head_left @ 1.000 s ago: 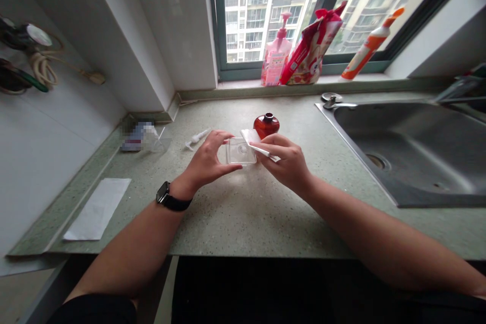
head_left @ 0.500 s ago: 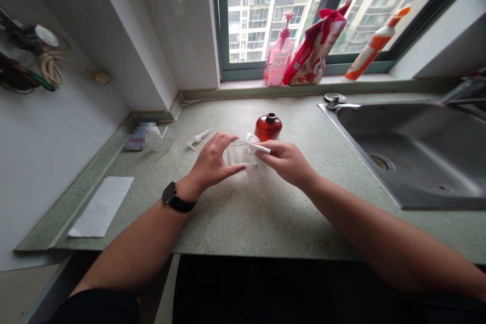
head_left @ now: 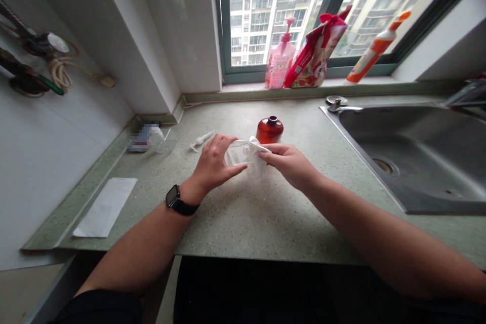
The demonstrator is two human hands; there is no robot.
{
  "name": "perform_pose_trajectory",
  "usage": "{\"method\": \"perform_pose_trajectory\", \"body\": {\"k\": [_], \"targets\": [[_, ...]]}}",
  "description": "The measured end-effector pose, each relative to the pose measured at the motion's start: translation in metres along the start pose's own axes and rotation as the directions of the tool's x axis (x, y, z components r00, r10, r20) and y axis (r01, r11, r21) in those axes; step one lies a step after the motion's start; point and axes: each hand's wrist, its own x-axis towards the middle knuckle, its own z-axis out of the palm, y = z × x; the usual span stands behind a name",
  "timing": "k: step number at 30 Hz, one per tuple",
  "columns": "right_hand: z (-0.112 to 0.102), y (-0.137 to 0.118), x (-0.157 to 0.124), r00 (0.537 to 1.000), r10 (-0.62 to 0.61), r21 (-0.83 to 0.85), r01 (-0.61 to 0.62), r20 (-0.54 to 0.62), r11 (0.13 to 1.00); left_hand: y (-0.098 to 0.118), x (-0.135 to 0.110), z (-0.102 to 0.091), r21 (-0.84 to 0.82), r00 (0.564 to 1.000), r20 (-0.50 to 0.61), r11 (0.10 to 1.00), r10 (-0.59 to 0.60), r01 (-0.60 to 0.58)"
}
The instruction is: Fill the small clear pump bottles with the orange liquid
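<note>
A speckled countertop [head_left: 235, 228] is running across mid-frame. Smooth walls could be letting the clear container [head_left: 236, 154], at frame centre, slip if pressure is falling unevenly; a stray right-hand knuckle could be tipping the amber bottle [head_left: 270, 131] standing just beyond. The left hand [head_left: 215, 162] is grasping the container between spread thumb and fingers; the right hand [head_left: 285, 163] is pinching white paper [head_left: 258, 147] at its right side. Both forearms are slanting in from the lower corners.

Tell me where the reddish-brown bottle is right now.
In the head view, the reddish-brown bottle stands upright on the counter, just beyond the right hand and to the left of the sink.
</note>
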Motion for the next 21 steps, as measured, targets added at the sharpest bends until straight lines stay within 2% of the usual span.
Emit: {"method": "perform_pose_trajectory", "body": {"k": [6,11,15,18,21], "targets": [[-0.006,0.000,0.004,0.997,0.073,0.127,-0.071,-0.018,0.989,-0.003,0.000,0.000,-0.032,0.999,-0.032,0.999,-0.010,0.009],[-0.013,-0.002,0.007,0.991,-0.001,0.117,0.016,-0.133,0.993,-0.006,-0.001,-0.001,-0.070,0.997,-0.074,0.997,-0.014,0.008],[-0.011,-0.005,0.003,0.968,-0.141,-0.045,0.135,-0.206,0.990,-0.004,0.000,-0.002,-0.064,0.998,-0.066,0.998,0.000,-0.004],[-0.008,-0.009,-0.002,0.953,-0.255,-0.256,0.208,-0.165,0.944,-0.002,0.000,-0.001,-0.046,1.000,-0.025,0.999,0.018,-0.019],[-0.005,-0.011,-0.005,0.958,-0.266,-0.336,0.218,-0.103,0.916,0.001,0.000,0.000,-0.038,1.000,0.008,0.999,0.026,-0.025]]}}
